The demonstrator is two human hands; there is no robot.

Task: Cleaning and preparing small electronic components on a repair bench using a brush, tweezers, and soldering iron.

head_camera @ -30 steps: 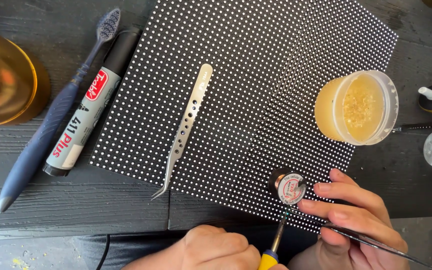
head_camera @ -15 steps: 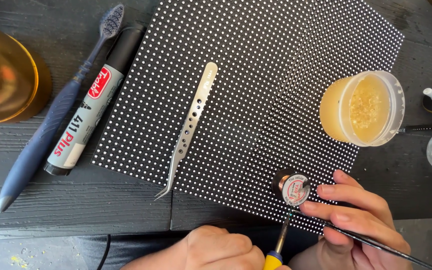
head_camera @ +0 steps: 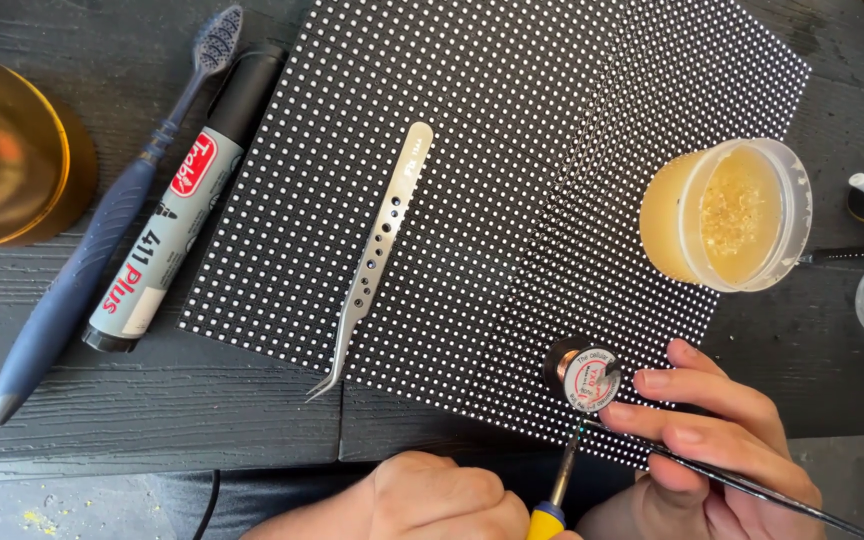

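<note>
At the near right corner of the dotted black panel point(head_camera: 512, 190), a small solder spool point(head_camera: 584, 376) is sitting on the panel's edge, and the right hand point(head_camera: 727, 450) is steadying it with its fingertips point(head_camera: 652, 380) touching the spool's rim. Compared with the picture one second earlier, the spool, the hands and the tool tip are lying in nearly the same places relative to the panel; only the view is drifting slightly, which suggests fine work being held on one spot. The right hand is also pinching a thin dark rod point(head_camera: 752, 487) that is running out toward the lower right. The left hand point(head_camera: 432, 500), below the panel's near edge, is closed around a yellow-handled soldering iron point(head_camera: 560, 480), its tip pointing up at the panel edge just below the spool. Silver tweezers point(head_camera: 377, 255) are lying untouched across the panel's middle. A translucent cup of amber flux point(head_camera: 727, 212) is resting on the panel's right side. Left of the panel, a marker point(head_camera: 187, 195) and a dark blue brush point(head_camera: 112, 215) are lying on the worktop point(head_camera: 152, 400).
</note>
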